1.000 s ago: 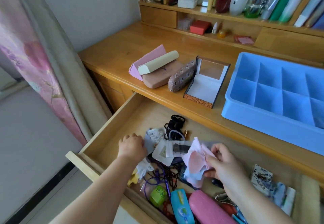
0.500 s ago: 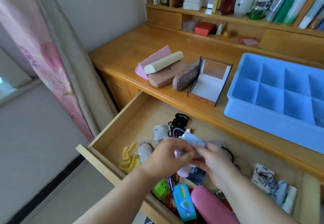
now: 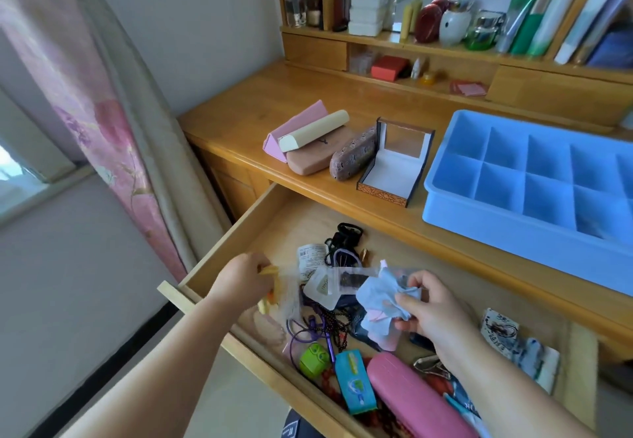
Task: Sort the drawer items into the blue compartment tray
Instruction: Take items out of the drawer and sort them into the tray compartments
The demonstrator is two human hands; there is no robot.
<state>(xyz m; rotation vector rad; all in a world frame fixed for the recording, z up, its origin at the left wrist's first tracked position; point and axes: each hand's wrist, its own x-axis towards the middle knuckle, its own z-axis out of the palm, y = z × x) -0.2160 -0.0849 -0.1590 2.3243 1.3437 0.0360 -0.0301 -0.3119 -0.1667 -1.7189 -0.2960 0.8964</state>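
- Right hand [image 3: 435,311]: thumb and fingers pinch a crumpled pale blue cloth [image 3: 383,300] with a pink underside, held above the clutter in the open drawer [image 3: 239,232].
- Left hand [image 3: 241,278]: fingers curled round a yellow item [image 3: 270,271] at the drawer's left side; motion blur hides what the item is.
- Blue compartment tray [image 3: 442,194]: stands on the bench [image 3: 246,119], behind the drawer and to the right; the compartments in view hold nothing.
- Cloth, handling (judgement): light, soft and limp, not fragile; a pinch on any bunched fold should carry it, and gathering loose corners would keep it from trailing over the compartment walls.
- Other drawer contents: a pink case [image 3: 411,396], a green clip-like object [image 3: 313,358], purple cords [image 3: 308,331], dark beads [image 3: 337,331] and clear packets [image 3: 346,278]. The cords and beads lie tangled and may drag neighbours when lifted.
- Bench, left of the tray: several glasses cases [image 3: 318,149] and an open box [image 3: 394,167].
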